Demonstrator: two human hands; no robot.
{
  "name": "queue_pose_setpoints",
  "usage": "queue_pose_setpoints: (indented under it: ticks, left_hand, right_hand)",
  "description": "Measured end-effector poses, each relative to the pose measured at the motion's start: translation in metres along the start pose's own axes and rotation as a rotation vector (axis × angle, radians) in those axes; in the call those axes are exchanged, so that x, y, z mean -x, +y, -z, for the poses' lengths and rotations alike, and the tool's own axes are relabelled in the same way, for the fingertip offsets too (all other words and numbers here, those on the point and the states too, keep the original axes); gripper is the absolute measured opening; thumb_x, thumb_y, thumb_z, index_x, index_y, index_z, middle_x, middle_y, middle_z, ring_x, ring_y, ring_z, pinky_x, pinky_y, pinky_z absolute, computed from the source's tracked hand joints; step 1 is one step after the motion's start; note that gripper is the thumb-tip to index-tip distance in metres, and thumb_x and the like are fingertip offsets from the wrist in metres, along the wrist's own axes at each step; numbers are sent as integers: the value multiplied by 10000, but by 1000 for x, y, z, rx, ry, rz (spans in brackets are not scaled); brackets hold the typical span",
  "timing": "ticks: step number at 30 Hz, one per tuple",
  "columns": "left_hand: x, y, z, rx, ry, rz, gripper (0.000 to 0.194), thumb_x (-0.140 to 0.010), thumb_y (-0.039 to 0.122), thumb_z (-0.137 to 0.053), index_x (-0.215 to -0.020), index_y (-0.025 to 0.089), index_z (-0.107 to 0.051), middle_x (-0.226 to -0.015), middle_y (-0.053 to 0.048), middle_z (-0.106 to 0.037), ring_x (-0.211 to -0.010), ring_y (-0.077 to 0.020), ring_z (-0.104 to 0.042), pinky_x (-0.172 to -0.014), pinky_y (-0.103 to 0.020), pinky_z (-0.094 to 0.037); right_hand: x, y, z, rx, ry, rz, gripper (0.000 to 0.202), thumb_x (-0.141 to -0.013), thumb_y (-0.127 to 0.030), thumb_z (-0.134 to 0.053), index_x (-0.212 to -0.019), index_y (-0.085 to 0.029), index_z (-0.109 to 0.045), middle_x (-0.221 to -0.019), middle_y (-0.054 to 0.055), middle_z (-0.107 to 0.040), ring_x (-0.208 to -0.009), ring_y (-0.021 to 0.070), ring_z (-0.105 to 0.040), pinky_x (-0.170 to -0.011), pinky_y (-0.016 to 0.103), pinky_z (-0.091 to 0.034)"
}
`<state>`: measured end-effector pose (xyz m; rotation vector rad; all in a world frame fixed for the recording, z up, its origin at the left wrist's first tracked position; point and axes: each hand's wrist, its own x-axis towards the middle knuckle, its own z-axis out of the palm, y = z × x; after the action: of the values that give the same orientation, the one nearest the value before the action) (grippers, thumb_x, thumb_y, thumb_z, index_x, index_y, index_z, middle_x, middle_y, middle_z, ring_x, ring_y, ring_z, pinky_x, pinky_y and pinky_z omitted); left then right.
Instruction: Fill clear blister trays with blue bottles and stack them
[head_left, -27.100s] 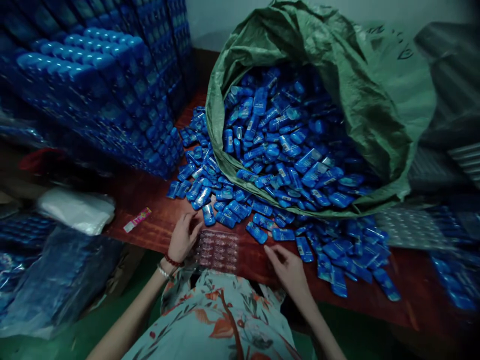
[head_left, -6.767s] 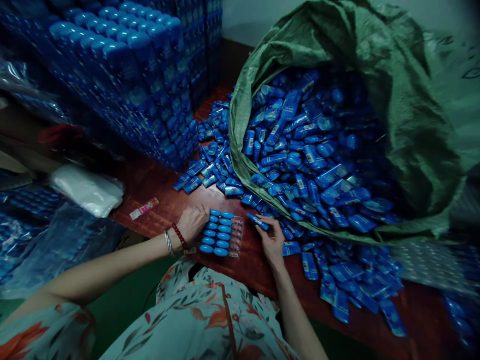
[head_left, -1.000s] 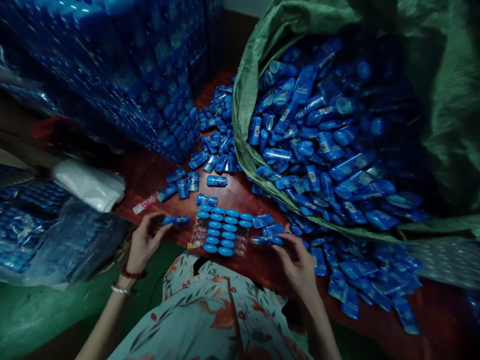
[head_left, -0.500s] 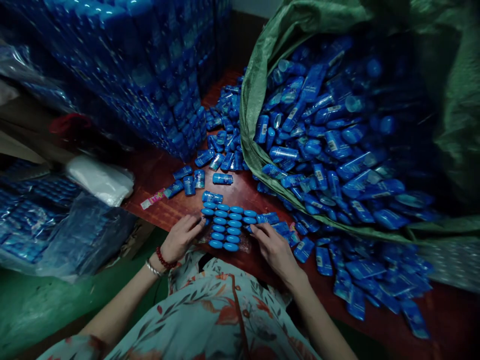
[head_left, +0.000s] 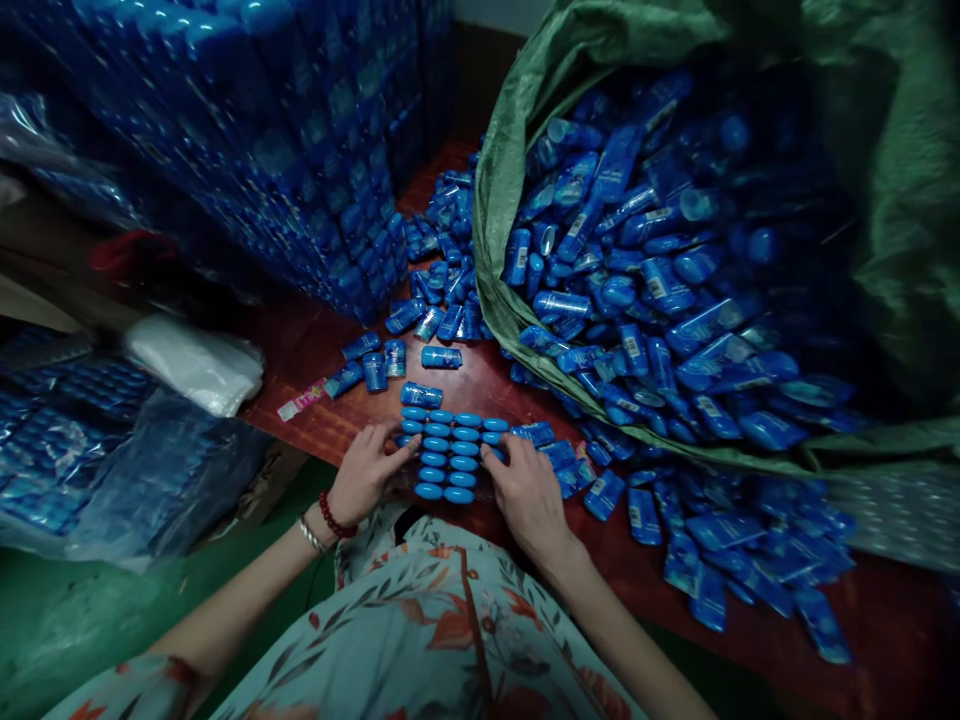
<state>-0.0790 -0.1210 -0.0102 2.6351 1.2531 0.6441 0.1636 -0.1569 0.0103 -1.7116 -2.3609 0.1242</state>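
Observation:
A block of upright blue bottles point(head_left: 446, 460) with rounded tops stands in rows near the table's front edge. My left hand point(head_left: 369, 470) is at the block's left side, its thumb and fingers round a bottle at the upper left. On the right side my right hand point(head_left: 526, 490) has its thumb and fingers at the outer bottles of the upper right. One bottle point(head_left: 421, 394) lies flat just behind the block, and another point(head_left: 442, 357) lies a little farther back.
An open green sack point(head_left: 499, 200) full of blue bottles fills the right. Loose bottles point(head_left: 724, 530) spill in front of it. Tall stacks of wrapped bottles point(head_left: 300, 150) stand at the back left. A white plastic bag point(head_left: 196, 365) and a pink strip point(head_left: 301, 400) lie left.
My right hand has moved in against the right side of the block, fingers closer together. My left thumb now presses on the left side. The view has shifted slightly.

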Motion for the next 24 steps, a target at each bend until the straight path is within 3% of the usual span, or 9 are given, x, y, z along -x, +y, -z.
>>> queue_pose_setpoints:
  ticks: [4, 7, 10, 13, 17, 20, 24]
  left_hand:
    - [-11, -15, -3, 289, 186, 313, 281, -919, 280, -394, -1100, 227, -603, -973, -68, -541, -884, -167, -540, -777, -308, -475]
    - [-31, -41, -11, 412, 142, 493, 312, -897, 370, -437, -1113, 192, -575, -966, -61, -574, -876, -172, -566, -812, -319, -478]
    - [-52, -64, -23, 381, -30, 427, 372, -839, 444, -513, -1073, 163, -582, -981, -79, -580, -900, -207, -570, -836, -358, -469]
    - [-71, -71, -34, 240, -165, 323, 326, -816, 424, -538, -981, 148, -595, -972, -99, -561, -903, -239, -553, -810, -382, -464]
    - [-80, -65, -34, 163, -214, 322, 221, -809, 317, -534, -918, 126, -550, -865, -100, -570, -810, -241, -550, -736, -372, -460]
    - [-64, -63, -21, 255, -92, 418, 187, -833, 281, -486, -958, 145, -517, -802, -54, -578, -737, -198, -558, -700, -327, -463]
    - [-12, -52, 7, 286, 217, 504, 214, -846, 317, -510, -993, 167, -550, -920, -47, -576, -835, -171, -569, -760, -300, -476]
  right_hand:
    - [6, 19, -3, -352, 140, -142, 277, -917, -204, -410, -1086, -229, -627, -940, 66, -562, -838, 176, -534, -731, 301, -445]
    - [9, 53, -2, -403, 177, -297, 326, -906, -162, -366, -1083, -214, -635, -919, 66, -568, -849, 184, -535, -774, 317, -453]
    - [6, 80, 1, -222, -4, -253, 329, -873, -152, -410, -1111, -222, -627, -1049, 84, -577, -928, 224, -499, -793, 355, -443]
    - [-9, 85, 2, -40, -214, -95, 398, -836, -157, -500, -1221, -247, -541, -1176, 84, -540, -983, 246, -472, -740, 344, -433]
    - [-29, 79, -3, 2, -317, -12, 310, -821, -146, -519, -1128, -182, -531, -1039, 92, -571, -941, 228, -499, -752, 324, -419]
    - [-24, 83, -4, -132, -193, -143, 262, -832, -210, -529, -1090, -174, -496, -986, 83, -584, -915, 219, -535, -745, 312, -431]
    - [13, 82, 0, -513, 115, -439, 328, -836, -360, -564, -1110, -215, -456, -935, 36, -600, -777, 174, -585, -676, 289, -474]
